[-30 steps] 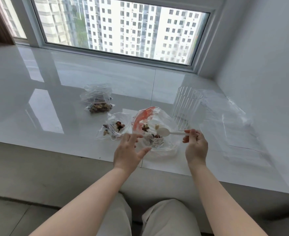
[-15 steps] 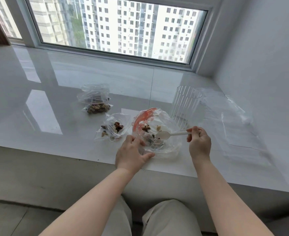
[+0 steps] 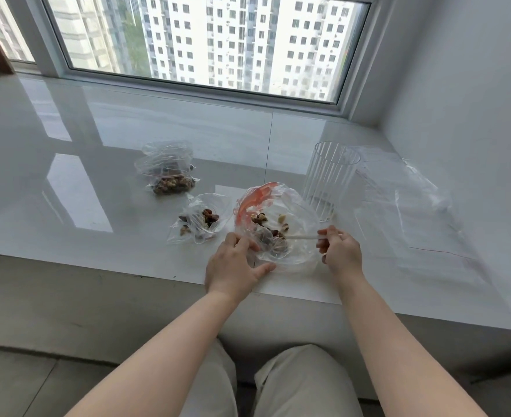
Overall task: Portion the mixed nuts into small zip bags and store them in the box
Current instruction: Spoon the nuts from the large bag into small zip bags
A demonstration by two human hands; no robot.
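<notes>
Left hand (image 3: 233, 266) — fingers pinch bag (image 3: 296, 212) rim | right hand (image 3: 340, 249) — fingers grasp spoon (image 3: 300, 236) handle

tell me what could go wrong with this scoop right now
1. The big bag is soft and sits close to the ledge edge; the left hand only pinches its rim, so it could sag and let nuts spill to the floor.
2. The right hand holds the white spoon by its far end, so a loaded scoop may tip.
3. The small bag lies slumped, not held open; pouring in one-handed may miss.
</notes>
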